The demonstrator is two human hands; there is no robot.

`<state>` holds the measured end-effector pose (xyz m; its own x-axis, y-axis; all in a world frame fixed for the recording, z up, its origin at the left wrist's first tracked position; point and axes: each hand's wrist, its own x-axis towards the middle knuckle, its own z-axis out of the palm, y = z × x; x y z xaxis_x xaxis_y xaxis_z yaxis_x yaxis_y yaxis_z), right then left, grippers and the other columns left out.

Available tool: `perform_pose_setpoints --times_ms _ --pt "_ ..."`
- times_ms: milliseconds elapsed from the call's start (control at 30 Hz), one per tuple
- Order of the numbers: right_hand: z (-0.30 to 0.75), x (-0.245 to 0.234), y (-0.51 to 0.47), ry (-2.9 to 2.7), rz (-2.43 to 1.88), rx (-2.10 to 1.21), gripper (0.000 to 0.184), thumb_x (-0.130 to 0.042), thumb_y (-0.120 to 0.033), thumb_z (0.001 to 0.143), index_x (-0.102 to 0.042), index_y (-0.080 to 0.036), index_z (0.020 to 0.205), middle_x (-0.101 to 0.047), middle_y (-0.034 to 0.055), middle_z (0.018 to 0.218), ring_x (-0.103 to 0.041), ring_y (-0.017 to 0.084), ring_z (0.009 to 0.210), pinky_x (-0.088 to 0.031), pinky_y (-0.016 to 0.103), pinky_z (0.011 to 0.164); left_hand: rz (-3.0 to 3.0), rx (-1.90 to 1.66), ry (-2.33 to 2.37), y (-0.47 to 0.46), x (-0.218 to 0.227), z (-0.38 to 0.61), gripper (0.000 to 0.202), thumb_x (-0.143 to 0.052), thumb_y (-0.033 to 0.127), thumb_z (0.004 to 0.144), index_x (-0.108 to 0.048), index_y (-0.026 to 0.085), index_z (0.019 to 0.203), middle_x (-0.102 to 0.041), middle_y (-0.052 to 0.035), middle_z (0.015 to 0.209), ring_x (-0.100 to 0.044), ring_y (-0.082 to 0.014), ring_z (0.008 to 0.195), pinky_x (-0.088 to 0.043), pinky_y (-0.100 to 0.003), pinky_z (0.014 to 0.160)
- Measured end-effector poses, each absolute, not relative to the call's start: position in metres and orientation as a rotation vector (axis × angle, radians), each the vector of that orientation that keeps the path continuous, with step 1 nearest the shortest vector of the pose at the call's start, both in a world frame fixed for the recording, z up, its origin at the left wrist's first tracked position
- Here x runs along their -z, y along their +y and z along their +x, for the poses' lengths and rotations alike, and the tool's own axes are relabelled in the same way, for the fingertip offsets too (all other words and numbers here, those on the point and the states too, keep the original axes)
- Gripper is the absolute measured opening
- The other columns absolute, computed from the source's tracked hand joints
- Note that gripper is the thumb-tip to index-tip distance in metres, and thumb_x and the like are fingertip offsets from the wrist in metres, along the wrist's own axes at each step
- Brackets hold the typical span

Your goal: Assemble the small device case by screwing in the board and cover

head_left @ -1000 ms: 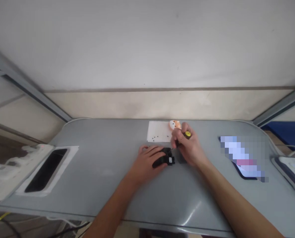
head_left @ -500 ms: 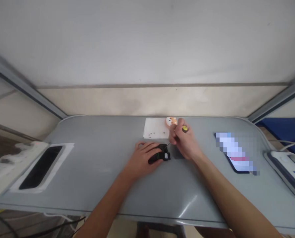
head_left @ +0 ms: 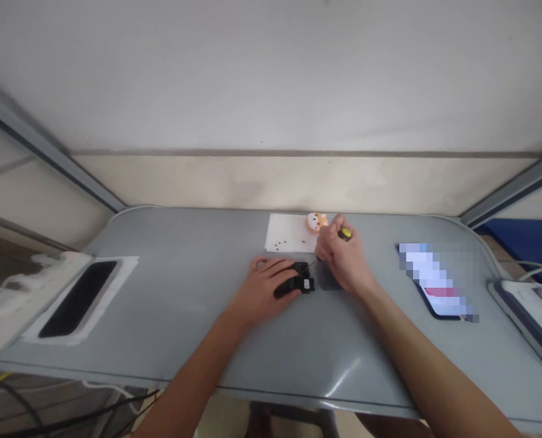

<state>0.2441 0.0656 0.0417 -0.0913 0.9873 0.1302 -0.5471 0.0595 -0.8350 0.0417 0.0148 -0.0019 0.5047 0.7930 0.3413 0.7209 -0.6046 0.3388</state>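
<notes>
My left hand (head_left: 271, 283) lies over a small black device (head_left: 303, 285) with a white label, its fingers gripping the device against the table. My right hand (head_left: 343, 258) is closed around a screwdriver (head_left: 345, 233) with a yellow handle end. From that hand the thin shaft slants down to the left, its tip at the device's upper right part; whether it sits in a screw is too small to tell. A dark flat piece (head_left: 329, 278) lies under my right hand, partly covered by it.
Several tiny dark bits, perhaps screws, lie on white paper (head_left: 289, 228) behind the hands, beside an orange-and-white animal-faced object (head_left: 315, 222). A lit phone (head_left: 430, 283) is on the right near a power strip (head_left: 526, 316). A black phone (head_left: 79, 298) lies at left.
The whole view has shifted slightly. My right hand and the screwdriver have moved a little to the right, with the shaft leaning lower. My left hand keeps its hold on the device.
</notes>
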Motion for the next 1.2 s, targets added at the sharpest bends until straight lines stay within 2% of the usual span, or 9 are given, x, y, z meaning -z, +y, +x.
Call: perform_pose_setpoints --times_ms 100,200,300,467,567,667,867,1067,1200 --pt "0.242 -0.047 0.064 -0.922 -0.593 -1.479 0.037 -0.056 -0.062 0.098 -0.059 -0.025 0.091 -0.037 -0.0053 0.065 -0.033 0.010 0.053 -0.034 0.026 0.052 2.604 -0.699 1.309 0.015 0.003 0.041 0.024 -0.064 0.040 0.099 -0.071 0.027 0.117 -0.070 -0.0064 0.138 -0.063 -0.0231 0.129 -0.032 -0.044 0.112" --pt "0.244 -0.050 0.063 -0.937 -0.552 -1.572 0.030 -0.064 -0.054 0.096 -0.068 -0.024 0.098 -0.050 -0.0006 0.081 -0.050 0.011 0.067 -0.045 0.028 0.065 2.621 -0.725 1.304 0.016 0.003 0.041 0.023 -0.064 0.039 0.099 -0.071 0.026 0.117 -0.071 -0.0058 0.137 -0.063 -0.0229 0.129 -0.032 -0.044 0.111" --pt "0.246 -0.045 0.065 -0.968 -0.564 -1.529 0.032 -0.077 -0.047 0.088 -0.060 -0.022 0.080 -0.057 -0.0002 0.088 -0.059 0.011 0.074 -0.048 0.028 0.069 2.635 -0.758 1.293 0.016 0.004 0.042 0.021 -0.066 0.039 0.098 -0.071 0.026 0.115 -0.072 -0.0050 0.134 -0.065 -0.0236 0.127 -0.033 -0.044 0.110" --pt "0.246 -0.039 0.068 -1.044 -0.695 -1.345 0.040 -0.069 -0.060 0.090 -0.050 -0.025 0.081 -0.039 -0.0074 0.060 -0.043 0.010 0.049 -0.038 0.027 0.051 2.647 -0.791 1.290 0.016 0.005 0.043 0.021 -0.067 0.039 0.098 -0.072 0.027 0.114 -0.074 -0.0054 0.131 -0.066 -0.0244 0.124 -0.034 -0.045 0.109" --pt "0.245 -0.043 0.067 -1.073 -0.621 -1.432 0.043 -0.052 -0.067 0.097 -0.063 -0.025 0.096 -0.049 -0.0020 0.073 -0.051 0.012 0.062 -0.046 0.030 0.062 2.658 -0.820 1.280 0.016 0.005 0.043 0.021 -0.067 0.039 0.098 -0.071 0.026 0.114 -0.074 -0.0048 0.131 -0.066 -0.0241 0.125 -0.034 -0.045 0.108" --pt "0.244 -0.044 0.064 -1.067 -0.573 -1.514 0.033 -0.068 -0.056 0.092 -0.060 -0.024 0.088 -0.057 0.0013 0.090 -0.060 0.014 0.078 -0.050 0.031 0.073 2.660 -0.791 1.287 0.016 0.005 0.043 0.021 -0.068 0.038 0.097 -0.071 0.027 0.114 -0.073 -0.0041 0.132 -0.066 -0.0237 0.125 -0.034 -0.045 0.109" --pt "0.244 -0.044 0.064 -0.993 -0.695 -1.371 0.039 -0.064 -0.062 0.093 -0.048 -0.027 0.085 -0.037 -0.0074 0.061 -0.037 0.011 0.050 -0.038 0.028 0.052 2.660 -0.792 1.289 0.016 0.005 0.043 0.021 -0.069 0.038 0.097 -0.071 0.027 0.114 -0.073 -0.0037 0.132 -0.067 -0.0237 0.124 -0.034 -0.045 0.109" --pt "0.245 -0.046 0.064 -1.041 -0.635 -1.499 0.034 -0.070 -0.056 0.090 -0.061 -0.023 0.085 -0.059 0.0015 0.090 -0.057 0.013 0.073 -0.047 0.030 0.067 2.675 -0.789 1.292 0.015 0.006 0.043 0.021 -0.067 0.038 0.098 -0.071 0.027 0.115 -0.073 -0.0043 0.133 -0.066 -0.0245 0.126 -0.035 -0.046 0.107" --pt "0.244 -0.045 0.064 -0.987 -0.645 -1.451 0.044 -0.072 -0.058 0.088 -0.046 -0.024 0.076 -0.040 -0.0072 0.061 -0.035 0.009 0.048 -0.034 0.027 0.051 2.677 -0.792 1.294 0.016 0.007 0.043 0.021 -0.068 0.039 0.098 -0.071 0.027 0.114 -0.073 -0.0043 0.133 -0.067 -0.0244 0.125 -0.035 -0.046 0.108"
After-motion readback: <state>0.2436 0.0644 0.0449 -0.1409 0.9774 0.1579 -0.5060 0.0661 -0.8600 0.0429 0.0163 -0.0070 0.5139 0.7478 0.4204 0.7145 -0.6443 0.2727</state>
